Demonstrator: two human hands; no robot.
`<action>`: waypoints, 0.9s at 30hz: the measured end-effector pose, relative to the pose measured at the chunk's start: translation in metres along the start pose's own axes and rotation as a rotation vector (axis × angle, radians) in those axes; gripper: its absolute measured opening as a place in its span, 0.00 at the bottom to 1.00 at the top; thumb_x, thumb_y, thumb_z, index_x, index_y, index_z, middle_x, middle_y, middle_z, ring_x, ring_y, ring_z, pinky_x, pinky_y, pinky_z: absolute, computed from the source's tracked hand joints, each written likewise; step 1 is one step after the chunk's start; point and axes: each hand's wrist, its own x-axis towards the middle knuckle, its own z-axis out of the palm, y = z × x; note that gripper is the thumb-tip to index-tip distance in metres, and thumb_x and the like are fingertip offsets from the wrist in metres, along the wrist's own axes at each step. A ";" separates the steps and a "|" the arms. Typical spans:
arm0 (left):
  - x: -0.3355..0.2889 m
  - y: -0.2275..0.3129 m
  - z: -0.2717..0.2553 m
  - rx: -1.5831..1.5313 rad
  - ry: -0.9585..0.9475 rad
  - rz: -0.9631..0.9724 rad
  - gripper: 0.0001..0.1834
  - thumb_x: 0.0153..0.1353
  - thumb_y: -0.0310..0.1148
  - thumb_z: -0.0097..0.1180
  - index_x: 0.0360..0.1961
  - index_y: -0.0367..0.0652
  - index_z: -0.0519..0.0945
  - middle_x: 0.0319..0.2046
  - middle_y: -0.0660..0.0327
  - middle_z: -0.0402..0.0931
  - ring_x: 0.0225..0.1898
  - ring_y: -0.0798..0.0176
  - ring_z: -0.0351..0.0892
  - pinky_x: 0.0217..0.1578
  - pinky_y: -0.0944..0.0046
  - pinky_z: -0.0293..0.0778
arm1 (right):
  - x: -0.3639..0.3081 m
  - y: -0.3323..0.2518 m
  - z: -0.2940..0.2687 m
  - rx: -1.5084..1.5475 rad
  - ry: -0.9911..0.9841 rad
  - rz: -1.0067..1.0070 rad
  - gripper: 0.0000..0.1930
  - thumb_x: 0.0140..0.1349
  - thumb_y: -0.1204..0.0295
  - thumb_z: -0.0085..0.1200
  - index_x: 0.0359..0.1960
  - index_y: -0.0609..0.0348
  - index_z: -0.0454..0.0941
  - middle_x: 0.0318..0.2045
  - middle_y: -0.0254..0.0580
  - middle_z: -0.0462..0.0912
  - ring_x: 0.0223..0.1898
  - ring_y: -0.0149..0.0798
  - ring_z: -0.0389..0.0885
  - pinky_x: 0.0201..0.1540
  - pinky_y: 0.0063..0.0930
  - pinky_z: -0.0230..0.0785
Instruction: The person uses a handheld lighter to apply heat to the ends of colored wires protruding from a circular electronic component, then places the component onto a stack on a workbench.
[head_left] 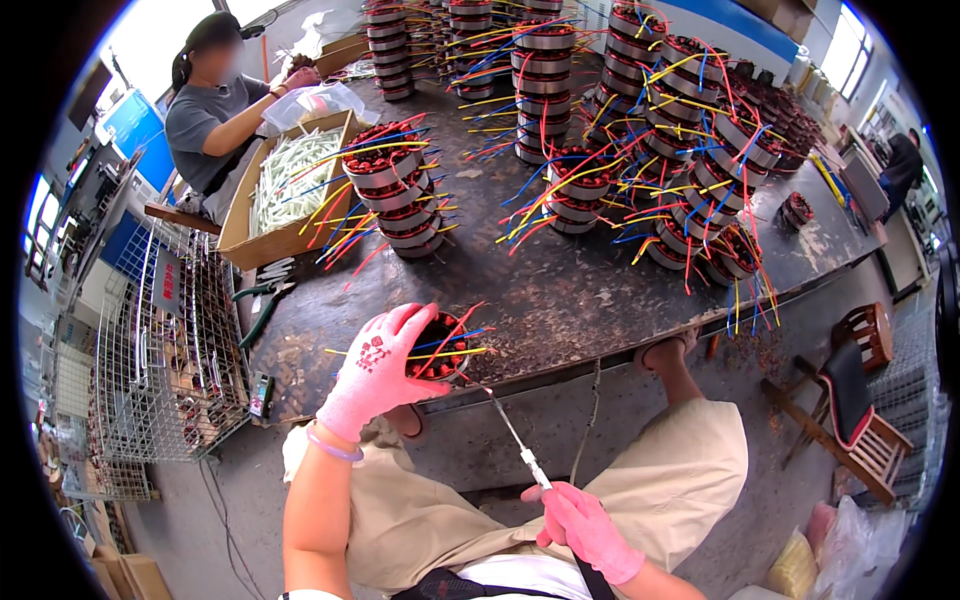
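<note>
Nearest, the right hand (590, 530) grasps the white handle of a thin tool (529, 458), fingers curled around it, the shaft slanting away to the left. Just beyond, the left hand (375, 365) grips the left side of a wired core (434, 336), thumb and fingers wrapped about it, at the near edge of the table (600, 290). The step in hand seems to be work with the tool at the core's near rim; the next move would call for a steady left hold and a careful pull or guide on the right. A fine line (480, 384) joins tip and core, perhaps thread or wire; it is too small to tell. The left hand hides much of the core's side. Farther left lie pliers (264, 303), then a box (245, 250) of white tubes (295, 180); stacked cores (545, 90) overlap at the far side, and what the co-worker (225, 110) handles is unclear.
</note>
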 end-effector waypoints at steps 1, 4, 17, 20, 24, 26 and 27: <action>0.000 0.002 -0.001 -0.001 -0.003 -0.008 0.53 0.34 0.44 0.78 0.65 0.44 0.68 0.61 0.49 0.68 0.61 0.42 0.69 0.62 0.49 0.65 | 0.000 0.000 -0.001 0.009 -0.006 -0.004 0.17 0.75 0.66 0.42 0.53 0.65 0.76 0.15 0.29 0.64 0.18 0.23 0.62 0.32 0.25 0.73; 0.001 0.003 -0.002 -0.008 -0.010 -0.011 0.53 0.35 0.43 0.78 0.65 0.44 0.68 0.61 0.49 0.68 0.61 0.42 0.69 0.62 0.49 0.65 | -0.001 0.000 -0.001 0.008 -0.014 -0.015 0.16 0.75 0.66 0.42 0.53 0.65 0.76 0.15 0.29 0.64 0.18 0.23 0.62 0.31 0.25 0.73; 0.001 0.004 -0.002 -0.012 -0.008 0.001 0.53 0.34 0.40 0.78 0.65 0.42 0.68 0.61 0.48 0.68 0.60 0.41 0.69 0.62 0.50 0.65 | -0.002 -0.005 0.002 -0.026 -0.014 -0.023 0.17 0.75 0.66 0.41 0.52 0.66 0.76 0.16 0.30 0.65 0.19 0.24 0.63 0.32 0.26 0.74; 0.002 0.004 -0.002 -0.012 -0.012 0.001 0.53 0.34 0.40 0.78 0.65 0.42 0.68 0.61 0.48 0.68 0.60 0.41 0.69 0.62 0.50 0.65 | -0.002 -0.004 0.001 -0.032 -0.002 -0.019 0.17 0.75 0.66 0.41 0.52 0.66 0.77 0.16 0.30 0.65 0.19 0.24 0.64 0.32 0.26 0.74; 0.002 0.005 -0.003 -0.018 -0.019 0.000 0.53 0.34 0.39 0.78 0.65 0.41 0.68 0.61 0.48 0.68 0.61 0.41 0.69 0.62 0.50 0.65 | -0.001 -0.001 0.001 -0.066 -0.010 -0.043 0.20 0.77 0.61 0.39 0.52 0.67 0.75 0.15 0.26 0.63 0.17 0.22 0.61 0.29 0.23 0.72; 0.002 0.005 -0.003 -0.021 -0.017 0.003 0.52 0.34 0.39 0.78 0.65 0.41 0.68 0.61 0.47 0.68 0.61 0.41 0.69 0.62 0.50 0.65 | -0.002 -0.004 0.002 -0.079 -0.010 -0.036 0.20 0.76 0.61 0.39 0.52 0.67 0.75 0.14 0.26 0.63 0.17 0.22 0.61 0.30 0.23 0.72; 0.002 0.005 -0.003 -0.020 -0.015 0.005 0.53 0.34 0.39 0.78 0.65 0.41 0.68 0.61 0.47 0.68 0.61 0.41 0.69 0.62 0.50 0.65 | -0.002 -0.004 0.002 -0.057 -0.010 -0.026 0.19 0.76 0.63 0.40 0.52 0.67 0.75 0.15 0.28 0.64 0.18 0.23 0.62 0.30 0.24 0.73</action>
